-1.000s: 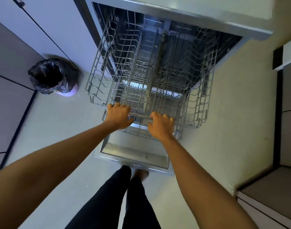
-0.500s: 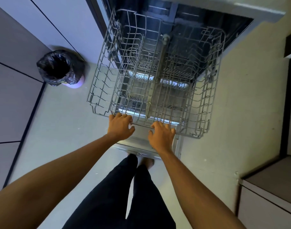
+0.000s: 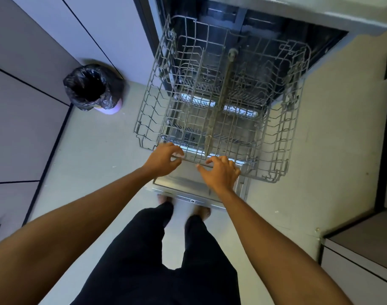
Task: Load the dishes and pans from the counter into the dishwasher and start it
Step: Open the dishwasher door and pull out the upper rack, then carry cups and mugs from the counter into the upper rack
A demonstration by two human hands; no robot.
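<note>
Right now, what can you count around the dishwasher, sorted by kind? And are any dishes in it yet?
Hands: 2, the left hand and right hand, at the front rail
Racks: 1, the rack, pulled out
Doors: 1, the door, folded down
Bins: 1, the bin, black-lined
Dishes: 0
Total: 5

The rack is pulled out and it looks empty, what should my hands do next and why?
Probably let go and turn to the counter for a dish: the upper rack sits extended with nothing in it, and the left hand and right hand are already loosening at its front edge.

Grey coated-wire rack (image 3: pixel 221 102); glossy bin liner (image 3: pixel 93 86)
</note>
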